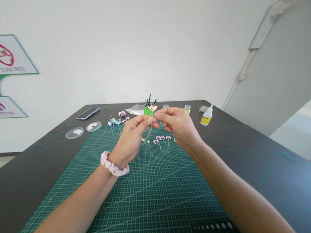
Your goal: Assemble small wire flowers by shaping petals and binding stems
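Just above the middle of the cutting mat, my left hand pinches a small cream artificial flower by its stem, petals upward. The fingertips of my right hand are closed at the flower's base, touching my left fingertips. A pale green strand hangs below the pinch; I cannot tell whether it is stem or thread. Behind the flower is a green container with dark-handled tools in it. Below my hands lie several pink loop-shaped petals on wires.
Blue wired flowers and purple ones lie left of my hands. Farther left are two clear dishes with white pieces and a phone. A glue bottle stands right. The green cutting mat covers the table's middle.
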{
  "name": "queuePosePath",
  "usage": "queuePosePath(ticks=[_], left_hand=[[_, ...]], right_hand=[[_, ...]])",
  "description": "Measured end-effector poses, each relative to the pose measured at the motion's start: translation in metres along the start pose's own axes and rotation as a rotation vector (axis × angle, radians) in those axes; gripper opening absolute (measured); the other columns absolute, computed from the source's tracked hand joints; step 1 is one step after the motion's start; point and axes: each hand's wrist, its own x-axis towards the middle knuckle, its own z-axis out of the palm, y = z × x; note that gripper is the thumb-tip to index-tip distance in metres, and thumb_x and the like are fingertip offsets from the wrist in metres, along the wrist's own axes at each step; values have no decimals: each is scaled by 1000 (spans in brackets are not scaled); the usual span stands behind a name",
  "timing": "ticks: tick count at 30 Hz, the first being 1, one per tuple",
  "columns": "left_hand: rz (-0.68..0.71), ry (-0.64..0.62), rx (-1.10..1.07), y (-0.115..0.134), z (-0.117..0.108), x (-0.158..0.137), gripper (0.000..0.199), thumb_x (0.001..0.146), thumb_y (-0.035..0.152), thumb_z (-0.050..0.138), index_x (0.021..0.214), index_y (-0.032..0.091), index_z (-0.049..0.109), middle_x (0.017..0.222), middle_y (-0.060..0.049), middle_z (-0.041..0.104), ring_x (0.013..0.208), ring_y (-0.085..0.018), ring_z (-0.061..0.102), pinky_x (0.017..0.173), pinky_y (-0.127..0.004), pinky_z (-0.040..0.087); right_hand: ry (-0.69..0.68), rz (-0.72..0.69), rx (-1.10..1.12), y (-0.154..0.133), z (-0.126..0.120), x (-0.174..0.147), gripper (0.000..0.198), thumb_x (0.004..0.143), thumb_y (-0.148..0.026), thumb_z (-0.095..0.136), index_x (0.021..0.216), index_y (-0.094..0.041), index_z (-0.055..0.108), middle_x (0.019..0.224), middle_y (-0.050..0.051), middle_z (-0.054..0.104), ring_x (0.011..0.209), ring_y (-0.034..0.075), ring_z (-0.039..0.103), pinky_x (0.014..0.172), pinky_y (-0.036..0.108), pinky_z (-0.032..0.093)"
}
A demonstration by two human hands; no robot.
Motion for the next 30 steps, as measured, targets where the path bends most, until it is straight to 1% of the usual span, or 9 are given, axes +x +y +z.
queuePosePath(ticks=[4, 9, 13, 16, 24, 30], left_hand=[[-17, -10, -33, 0, 0, 0, 18, 84, 27, 61, 70, 20, 69, 74, -1, 65, 83, -16, 55, 86, -31, 40], [-14, -26, -69, -1, 0, 0, 18, 85, 26, 61, 70, 19, 69, 73, 0, 64, 82, -14, 56, 85, -29, 41], [-14, -15, -66, 0, 1, 0, 19, 84, 26, 61, 69, 19, 69, 72, 0, 64, 81, -14, 55, 84, -29, 41], [-21, -11, -56, 1, 2, 0, 19, 84, 27, 61, 68, 19, 69, 72, -1, 64, 81, -15, 56, 84, -30, 41], [-11, -62, -66, 0, 2, 0, 22, 86, 28, 58, 68, 19, 69, 73, -1, 65, 82, -16, 58, 87, -33, 42], [-13, -62, -75, 0, 3, 1, 22, 86, 27, 58, 68, 19, 69, 70, -1, 64, 79, -15, 58, 85, -31, 42]], right_hand=[[6, 11, 11, 0, 0, 0, 8, 67, -22, 71, 61, -17, 70, 43, -6, 45, 42, 5, 32, 40, 24, 20], [-5, 21, 14, -1, 0, 0, 7, 67, -22, 70, 61, -17, 70, 44, -5, 47, 43, 6, 33, 40, 24, 19], [-6, 24, 9, -2, 0, 0, 8, 67, -23, 70, 62, -17, 70, 42, -6, 45, 42, 6, 32, 41, 25, 19], [-13, 32, 2, -3, 0, -1, 8, 68, -23, 70, 61, -18, 70, 44, -5, 47, 44, 6, 32, 42, 25, 19], [-26, 49, 7, -3, 1, -1, 9, 69, -23, 69, 62, -18, 70, 47, -4, 50, 46, 7, 32, 43, 25, 20], [-49, 38, 38, -2, 0, -1, 9, 68, -23, 69, 62, -17, 71, 46, -4, 48, 45, 7, 32, 42, 25, 18]])
